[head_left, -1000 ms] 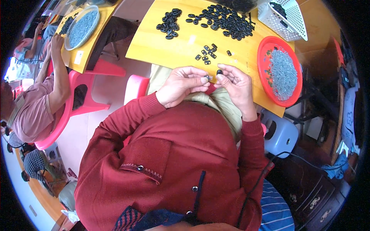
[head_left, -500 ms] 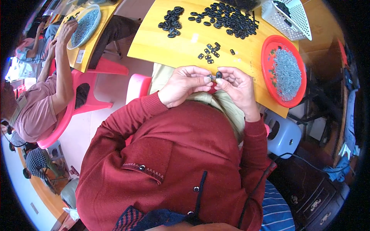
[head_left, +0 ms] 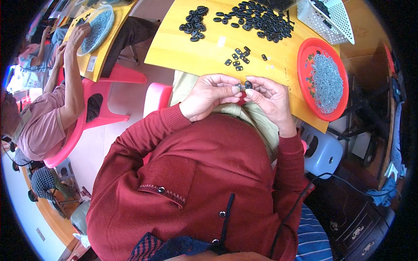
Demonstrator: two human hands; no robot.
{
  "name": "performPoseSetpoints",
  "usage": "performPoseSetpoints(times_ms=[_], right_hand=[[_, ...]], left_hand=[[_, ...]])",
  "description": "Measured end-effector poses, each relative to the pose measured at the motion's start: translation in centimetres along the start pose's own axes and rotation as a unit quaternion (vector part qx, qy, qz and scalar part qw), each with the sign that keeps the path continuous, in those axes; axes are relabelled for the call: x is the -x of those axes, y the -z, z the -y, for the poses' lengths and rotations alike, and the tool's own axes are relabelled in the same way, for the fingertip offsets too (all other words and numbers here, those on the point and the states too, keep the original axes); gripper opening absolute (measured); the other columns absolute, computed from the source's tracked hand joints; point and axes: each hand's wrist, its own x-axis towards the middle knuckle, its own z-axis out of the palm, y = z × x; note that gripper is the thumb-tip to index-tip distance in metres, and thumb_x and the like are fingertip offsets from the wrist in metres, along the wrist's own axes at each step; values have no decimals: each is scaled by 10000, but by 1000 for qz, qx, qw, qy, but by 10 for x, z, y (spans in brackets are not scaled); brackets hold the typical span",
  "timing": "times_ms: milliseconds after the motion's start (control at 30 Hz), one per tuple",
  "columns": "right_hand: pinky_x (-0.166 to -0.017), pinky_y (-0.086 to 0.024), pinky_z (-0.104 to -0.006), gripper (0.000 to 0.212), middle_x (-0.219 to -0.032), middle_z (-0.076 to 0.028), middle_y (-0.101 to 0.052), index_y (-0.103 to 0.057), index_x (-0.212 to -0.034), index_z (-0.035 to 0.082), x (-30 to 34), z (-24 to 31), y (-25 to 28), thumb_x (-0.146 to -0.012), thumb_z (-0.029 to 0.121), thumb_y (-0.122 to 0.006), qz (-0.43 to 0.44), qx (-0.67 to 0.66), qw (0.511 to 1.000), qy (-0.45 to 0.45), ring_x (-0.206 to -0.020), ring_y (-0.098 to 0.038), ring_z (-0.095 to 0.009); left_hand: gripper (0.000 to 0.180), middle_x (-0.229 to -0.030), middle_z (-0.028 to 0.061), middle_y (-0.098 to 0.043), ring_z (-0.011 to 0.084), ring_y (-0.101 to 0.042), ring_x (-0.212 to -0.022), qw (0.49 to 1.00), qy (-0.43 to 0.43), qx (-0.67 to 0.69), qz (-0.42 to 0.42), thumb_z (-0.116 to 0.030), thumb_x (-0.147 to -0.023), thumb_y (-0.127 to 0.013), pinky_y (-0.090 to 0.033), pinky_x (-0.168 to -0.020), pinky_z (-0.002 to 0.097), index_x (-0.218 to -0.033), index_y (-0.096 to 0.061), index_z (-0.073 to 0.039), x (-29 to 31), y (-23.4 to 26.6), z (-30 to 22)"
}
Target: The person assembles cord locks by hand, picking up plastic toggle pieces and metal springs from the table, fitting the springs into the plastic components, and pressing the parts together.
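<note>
Just past the near edge of the yellow table, my two hands meet in front of my lap. My left hand [head_left: 213, 93] is closed, its thumb and fingertips pinching a small silvery metal piece [head_left: 241, 87], mostly hidden, that looks like a screw. Between thumb and forefinger of my right hand [head_left: 271, 96] is a black oval piece [head_left: 248, 84], held upright against the metal piece's end. Beyond my hands lies a small group of black two-holed pieces [head_left: 238, 56]. Larger heaps of black oval pieces [head_left: 265, 21] lie farther back.
At right on the yellow table [head_left: 187, 52] stands a red tray [head_left: 303, 82] of small silvery metal pieces [head_left: 327, 82]. A white perforated basket [head_left: 314, 21] is behind it. A co-worker [head_left: 48, 117] sits at left, one hand in a blue tray [head_left: 112, 24]. A grey-blue stool [head_left: 324, 154] stands at right.
The whole view has shifted slightly. My hands keep the same hold, with the metal piece and black oval piece still end to end. The co-worker's hand has moved a little over the blue tray.
</note>
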Motion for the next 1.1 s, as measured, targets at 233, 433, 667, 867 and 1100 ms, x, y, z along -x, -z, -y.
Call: performPoseSetpoints(times_ms=[233,433,667,867,1100], right_hand=[[-708,-519,-213,291,-889,-57,-657,-601,-1166,-36,1,1,0,-884,26,-633,0,3,1000,-5,-776,-627,-88],[-694,-511,-210,289,-878,-41,-645,-604,-1170,-33,1,3,-2,-891,36,-628,-4,8,1000,-2,-759,-622,-88],[-678,-518,-210,276,-854,-36,-633,-612,-1154,-38,-1,2,-4,-884,19,-627,-15,23,999,20,-755,-621,-88],[-693,-537,-224,265,-854,-44,-634,-616,-1140,-36,0,5,-7,-879,9,-627,-36,-8,999,18,-750,-618,-87],[-668,-544,-229,243,-857,-49,-630,-620,-1123,-41,-1,7,-10,-885,6,-605,-82,-23,996,19,-738,-615,-90]], left_hand=[[149,-977,119,-684,199,-678,-883,1000,-4,4,4,4,-880,-624,-579,-804,304,-1027,-647,6,0,0,1],[158,-940,127,-681,192,-681,-843,1000,-9,8,-3,24,-883,-613,-588,-777,293,-1038,-640,31,0,-2,1],[159,-978,117,-683,190,-679,-871,1000,-5,-3,3,-3,-879,-628,-581,-796,301,-1037,-646,9,0,-1,0],[151,-968,113,-682,192,-677,-870,1000,-6,-6,-2,0,-881,-624,-579,-793,301,-1030,-646,4,0,-1,1],[149,-972,115,-682,193,-677,-866,1000,-9,2,-4,11,-880,-619,-579,-787,299,-1027,-647,2,0,0,2]])
